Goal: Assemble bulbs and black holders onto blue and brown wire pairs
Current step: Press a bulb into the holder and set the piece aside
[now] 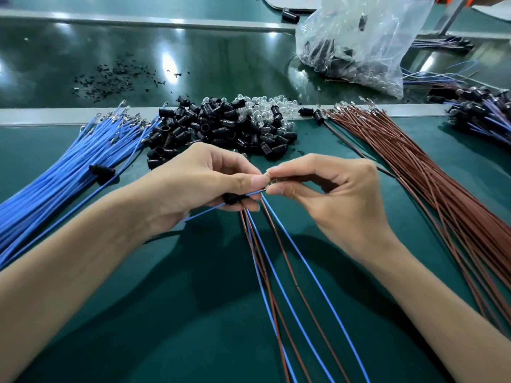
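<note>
My left hand [210,181] grips several blue and brown wires [279,272] that trail toward me, with a black holder [231,198] tucked under its fingers. My right hand [326,186] pinches the wire ends and a small clear bulb [269,180] against my left thumb tip. The bulb is mostly hidden by the fingertips. Behind the hands lies a pile of black holders [210,128] mixed with clear bulbs [265,109].
A bundle of blue wires [63,172] fans out at the left, brown wires [431,172] at the right. Finished assemblies [481,111] lie at the far right. A plastic bag [359,42] of parts stands behind, and black scraps [110,78] litter the conveyor belt.
</note>
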The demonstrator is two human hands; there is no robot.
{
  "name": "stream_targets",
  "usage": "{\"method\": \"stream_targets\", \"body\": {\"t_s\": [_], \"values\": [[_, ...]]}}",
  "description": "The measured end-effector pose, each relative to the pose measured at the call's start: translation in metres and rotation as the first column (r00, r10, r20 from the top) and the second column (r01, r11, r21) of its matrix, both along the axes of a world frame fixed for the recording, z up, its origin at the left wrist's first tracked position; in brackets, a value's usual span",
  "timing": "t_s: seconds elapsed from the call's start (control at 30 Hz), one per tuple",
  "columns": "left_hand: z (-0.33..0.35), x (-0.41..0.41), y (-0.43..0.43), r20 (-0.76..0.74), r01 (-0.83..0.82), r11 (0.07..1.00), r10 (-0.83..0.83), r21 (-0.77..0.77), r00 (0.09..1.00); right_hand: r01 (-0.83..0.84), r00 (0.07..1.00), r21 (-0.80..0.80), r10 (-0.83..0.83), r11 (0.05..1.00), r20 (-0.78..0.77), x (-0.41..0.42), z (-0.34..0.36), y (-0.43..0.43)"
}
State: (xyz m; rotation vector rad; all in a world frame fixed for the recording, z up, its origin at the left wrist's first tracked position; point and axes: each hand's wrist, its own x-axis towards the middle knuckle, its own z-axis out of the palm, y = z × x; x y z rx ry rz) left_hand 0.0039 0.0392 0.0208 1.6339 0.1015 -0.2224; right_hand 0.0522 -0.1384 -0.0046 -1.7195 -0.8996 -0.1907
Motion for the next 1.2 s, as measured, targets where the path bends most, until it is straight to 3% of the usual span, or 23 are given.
{"method": "stream_targets", "body": {"t_s": [0.2,0.37,0.63,0.97,1.2], "values": [[0.013,0.000,0.018,-0.127,0.254,0.939,-0.230,0.231,0.965,0.066,0.996,0.108,-0.059,0.992,-0.069,0.009,0.003,-0.005],[0.019,-0.001,0.026,-0.047,0.221,0.912,-0.219,0.345,0.975,0.060,0.996,0.125,-0.050,0.990,-0.080,0.010,0.005,-0.007],[0.015,0.000,0.018,0.136,0.166,0.939,-0.214,0.301,0.967,0.029,0.994,0.149,-0.013,0.988,-0.107,0.003,0.006,-0.003],[0.004,0.001,0.007,0.110,0.119,0.977,-0.140,0.177,0.984,-0.026,0.967,0.188,0.072,0.982,-0.244,0.000,0.004,-0.001],[-0.001,0.001,0.001,0.096,0.141,0.978,-0.157,0.153,0.983,-0.163,0.962,0.021,0.164,0.986,-0.219,0.000,0.000,0.001]]}}
